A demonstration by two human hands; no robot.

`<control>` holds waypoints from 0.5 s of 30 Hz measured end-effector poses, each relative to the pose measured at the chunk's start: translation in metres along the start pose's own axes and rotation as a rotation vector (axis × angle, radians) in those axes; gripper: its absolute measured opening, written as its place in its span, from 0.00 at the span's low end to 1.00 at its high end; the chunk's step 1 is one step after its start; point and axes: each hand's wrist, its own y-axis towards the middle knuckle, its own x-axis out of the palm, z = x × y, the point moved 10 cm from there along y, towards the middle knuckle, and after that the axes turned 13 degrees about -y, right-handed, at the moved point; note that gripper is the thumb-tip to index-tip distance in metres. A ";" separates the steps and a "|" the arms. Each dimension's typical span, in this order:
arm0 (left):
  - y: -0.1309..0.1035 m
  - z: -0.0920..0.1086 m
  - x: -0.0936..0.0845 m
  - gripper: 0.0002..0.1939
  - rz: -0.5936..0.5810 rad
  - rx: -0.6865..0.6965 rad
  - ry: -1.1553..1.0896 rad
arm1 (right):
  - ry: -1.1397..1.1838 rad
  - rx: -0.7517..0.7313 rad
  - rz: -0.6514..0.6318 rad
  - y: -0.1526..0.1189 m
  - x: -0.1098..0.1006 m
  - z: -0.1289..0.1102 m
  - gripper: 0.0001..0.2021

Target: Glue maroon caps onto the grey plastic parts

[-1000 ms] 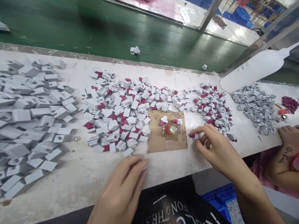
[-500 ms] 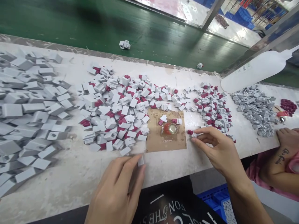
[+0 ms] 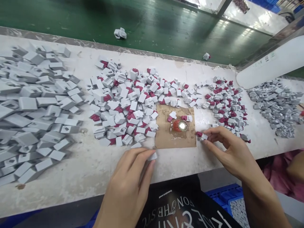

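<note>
My left hand [image 3: 134, 171] pinches a light grey plastic block [image 3: 153, 156] between thumb and fingers, just off the near left corner of a cardboard sheet [image 3: 175, 143]. To the right of that sheet, my right hand [image 3: 226, 147] grips a small grey-and-dark-red plastic piece [image 3: 201, 136] by its grey end, low over the table. A red round cap-like dish [image 3: 178, 125] with a shiny middle sits on the wet-spotted cardboard. Beside it lie two grey-and-dark-red pieces, one behind it [image 3: 172, 116] and one to its right [image 3: 186, 118].
A pile of grey blocks [image 3: 45, 107] covers the left. Blocks with dark-red inserts [image 3: 128, 107] lie in the middle, smaller two-coloured pieces [image 3: 225, 104] further right, then grey parts [image 3: 277, 104]. A white bottle [image 3: 268, 63] leans at the back right. A green belt [image 3: 161, 38] runs behind.
The camera view has shifted, so the table scene sits further right and slightly higher. The block in my left fingers shows more clearly. My right hand keeps its hold beside the cardboard.
</note>
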 end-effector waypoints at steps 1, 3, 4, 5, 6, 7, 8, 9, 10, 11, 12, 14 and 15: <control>0.000 -0.006 -0.002 0.08 -0.004 -0.080 -0.063 | -0.005 0.004 0.001 0.000 0.000 0.000 0.05; -0.002 -0.018 -0.001 0.07 -0.010 -0.257 -0.238 | -0.010 0.009 0.009 0.000 0.000 -0.001 0.04; -0.003 -0.021 0.003 0.08 -0.030 -0.334 -0.354 | -0.005 0.012 0.015 0.000 0.000 0.000 0.04; -0.003 -0.023 0.008 0.08 -0.052 -0.396 -0.482 | 0.003 0.019 0.021 0.001 0.000 0.000 0.04; -0.003 -0.023 0.014 0.08 -0.067 -0.443 -0.616 | 0.015 0.027 0.026 0.001 0.001 0.002 0.04; -0.001 -0.023 0.019 0.07 -0.069 -0.476 -0.741 | 0.031 0.036 0.030 0.001 0.001 0.003 0.04; 0.001 -0.023 0.023 0.07 -0.056 -0.496 -0.841 | 0.054 0.045 0.038 0.000 0.001 0.004 0.03; 0.004 -0.024 0.024 0.07 -0.026 -0.505 -0.905 | 0.084 0.053 0.053 0.000 0.000 0.004 0.03; 0.007 -0.025 0.024 0.08 0.010 -0.503 -0.931 | 0.117 0.061 0.077 0.000 -0.002 0.003 0.03; 0.010 -0.027 0.023 0.08 0.044 -0.493 -0.924 | 0.154 0.066 0.108 0.000 -0.004 0.001 0.04; 0.013 -0.027 0.022 0.08 0.064 -0.476 -0.893 | 0.188 0.070 0.143 -0.001 -0.007 -0.002 0.05; 0.018 -0.026 0.019 0.06 0.089 -0.426 -0.797 | 0.233 0.062 0.214 -0.002 -0.012 -0.013 0.07; 0.021 -0.024 0.017 0.06 0.094 -0.395 -0.752 | 0.239 0.048 0.239 -0.002 -0.013 -0.020 0.09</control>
